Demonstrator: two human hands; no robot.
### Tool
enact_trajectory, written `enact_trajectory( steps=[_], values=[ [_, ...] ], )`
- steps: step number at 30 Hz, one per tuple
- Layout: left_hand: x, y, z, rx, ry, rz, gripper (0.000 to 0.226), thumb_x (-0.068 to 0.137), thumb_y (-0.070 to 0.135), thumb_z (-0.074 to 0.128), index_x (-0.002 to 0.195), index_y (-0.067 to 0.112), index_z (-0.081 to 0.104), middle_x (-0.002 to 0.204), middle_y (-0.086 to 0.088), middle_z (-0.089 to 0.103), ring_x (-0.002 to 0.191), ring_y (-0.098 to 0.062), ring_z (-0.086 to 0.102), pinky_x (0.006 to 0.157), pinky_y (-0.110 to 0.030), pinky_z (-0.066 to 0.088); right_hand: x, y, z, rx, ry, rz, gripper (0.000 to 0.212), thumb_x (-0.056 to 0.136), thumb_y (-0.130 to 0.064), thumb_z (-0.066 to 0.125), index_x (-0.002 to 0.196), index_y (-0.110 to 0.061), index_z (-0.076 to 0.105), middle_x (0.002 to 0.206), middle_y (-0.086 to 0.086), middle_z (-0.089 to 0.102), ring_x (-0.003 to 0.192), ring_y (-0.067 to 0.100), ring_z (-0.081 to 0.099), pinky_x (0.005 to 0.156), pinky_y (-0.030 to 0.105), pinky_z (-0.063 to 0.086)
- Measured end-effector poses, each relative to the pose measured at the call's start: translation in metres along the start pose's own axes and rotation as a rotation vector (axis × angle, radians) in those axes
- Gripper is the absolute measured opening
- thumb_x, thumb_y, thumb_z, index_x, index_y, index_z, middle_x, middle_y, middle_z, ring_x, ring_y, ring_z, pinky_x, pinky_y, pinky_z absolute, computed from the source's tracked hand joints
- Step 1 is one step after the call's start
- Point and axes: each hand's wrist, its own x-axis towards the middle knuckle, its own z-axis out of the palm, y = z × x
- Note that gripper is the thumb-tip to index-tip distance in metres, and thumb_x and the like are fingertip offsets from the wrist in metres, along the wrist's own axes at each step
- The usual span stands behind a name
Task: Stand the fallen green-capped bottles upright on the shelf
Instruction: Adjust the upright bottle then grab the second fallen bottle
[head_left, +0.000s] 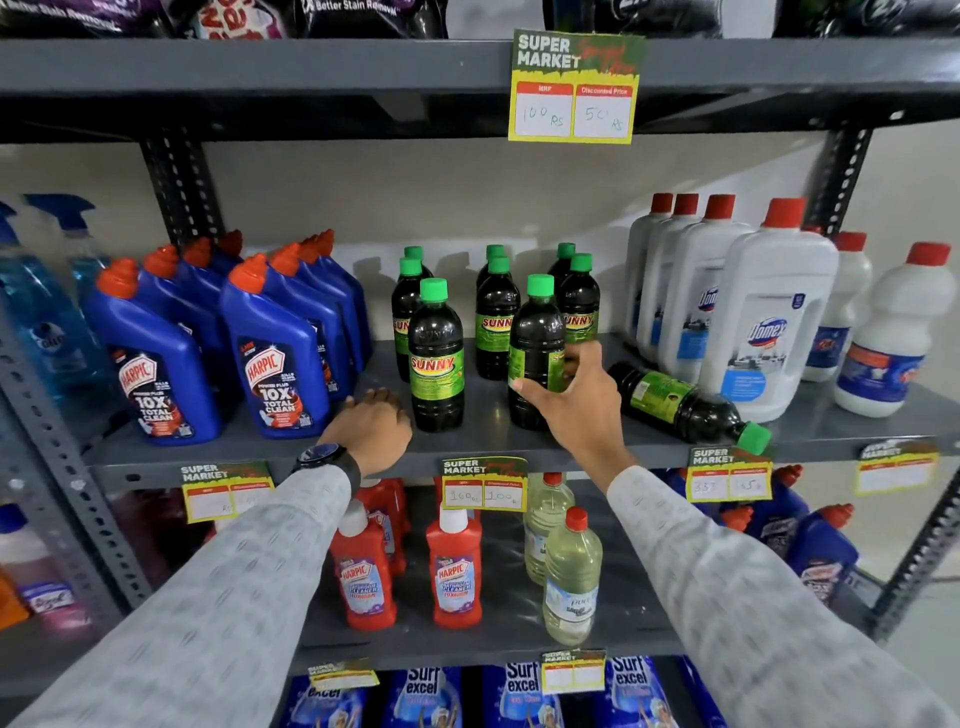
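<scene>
Several dark green-capped Sunny bottles stand upright in three rows on the grey middle shelf (483, 441). My right hand (576, 400) grips the front bottle of the right row (535, 332), which stands upright on the shelf. One green-capped bottle (680, 405) lies on its side to the right, cap pointing over the shelf's front edge. My left hand (371, 423) rests palm down on the shelf, fingers curled, just left of the front bottle of the left row (436, 353), holding nothing.
Blue Harpic bottles (218, 338) stand at the left of the shelf, white Domex bottles (763, 306) at the right, close behind the fallen bottle. Price tags (484, 483) hang on the shelf's front edge. Red Harpic and clear bottles fill the shelf below.
</scene>
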Motion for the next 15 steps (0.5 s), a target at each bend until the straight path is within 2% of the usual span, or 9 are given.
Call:
enact_trajectory(
  steps=[3, 5, 7, 9, 11, 13, 15],
  values=[
    [0.0, 0.0, 0.0, 0.001, 0.0, 0.002, 0.054, 0.103, 0.033, 0.027, 0.147, 0.007, 0.044, 0.159, -0.016, 0.039, 0.148, -0.031, 0.038, 0.123, -0.047, 0.022, -0.003, 0.003, 0.001, 0.015, -0.009, 0.006, 0.067, 0.07, -0.062, 0.085, 0.114, -0.035, 0.042, 0.093, -0.025, 0.06, 0.083, -0.01, 0.059, 0.064, 0.013, 0.043],
    [0.0, 0.0, -0.001, 0.007, -0.004, 0.004, 0.053, 0.103, 0.032, 0.027, 0.147, 0.008, 0.044, 0.159, -0.016, 0.039, 0.148, -0.031, 0.037, 0.123, -0.048, 0.022, 0.002, 0.005, -0.002, 0.083, -0.067, 0.026, 0.066, 0.072, -0.058, 0.086, 0.118, -0.035, 0.045, 0.099, -0.023, 0.064, 0.086, -0.009, 0.062, 0.066, 0.01, 0.044],
    [0.001, 0.001, -0.001, 0.021, -0.009, 0.011, 0.053, 0.103, 0.031, 0.027, 0.148, 0.007, 0.042, 0.161, -0.015, 0.036, 0.15, -0.03, 0.033, 0.123, -0.048, 0.02, 0.012, 0.008, -0.007, 0.264, -0.193, 0.082, 0.063, 0.08, -0.037, 0.087, 0.129, -0.03, 0.048, 0.112, -0.014, 0.068, 0.097, -0.005, 0.066, 0.08, 0.012, 0.049],
    [0.001, 0.0, 0.0, 0.025, -0.009, 0.016, 0.053, 0.103, 0.03, 0.026, 0.15, 0.007, 0.04, 0.163, -0.015, 0.034, 0.152, -0.028, 0.03, 0.123, -0.049, 0.019, 0.023, 0.011, -0.013, 0.44, -0.354, 0.135, 0.064, 0.087, -0.006, 0.079, 0.143, -0.018, 0.049, 0.125, -0.002, 0.07, 0.114, 0.008, 0.067, 0.101, 0.028, 0.05],
    [0.001, -0.001, 0.0, 0.024, -0.01, 0.016, 0.055, 0.103, 0.031, 0.026, 0.152, 0.008, 0.038, 0.164, -0.014, 0.032, 0.153, -0.028, 0.029, 0.124, -0.048, 0.018, 0.027, 0.016, -0.015, 0.479, -0.455, 0.12, 0.063, 0.087, 0.011, 0.071, 0.143, -0.013, 0.052, 0.125, 0.002, 0.073, 0.117, 0.016, 0.069, 0.105, 0.033, 0.05],
    [0.002, -0.001, 0.0, 0.023, -0.02, 0.01, 0.057, 0.103, 0.033, 0.025, 0.154, 0.008, 0.035, 0.166, -0.013, 0.029, 0.155, -0.027, 0.026, 0.126, -0.047, 0.017, 0.026, 0.021, -0.014, 0.475, -0.464, 0.115, 0.061, 0.085, 0.012, 0.073, 0.139, -0.011, 0.055, 0.123, 0.002, 0.075, 0.117, 0.017, 0.07, 0.102, 0.031, 0.053],
    [0.002, -0.001, 0.0, 0.021, -0.017, 0.008, 0.056, 0.103, 0.033, 0.026, 0.153, 0.009, 0.037, 0.165, -0.013, 0.031, 0.153, -0.028, 0.029, 0.125, -0.047, 0.018, 0.023, 0.021, -0.011, 0.457, -0.411, 0.134, 0.067, 0.081, 0.004, 0.083, 0.138, -0.01, 0.053, 0.124, 0.005, 0.073, 0.117, 0.021, 0.07, 0.102, 0.034, 0.055]
  ],
)
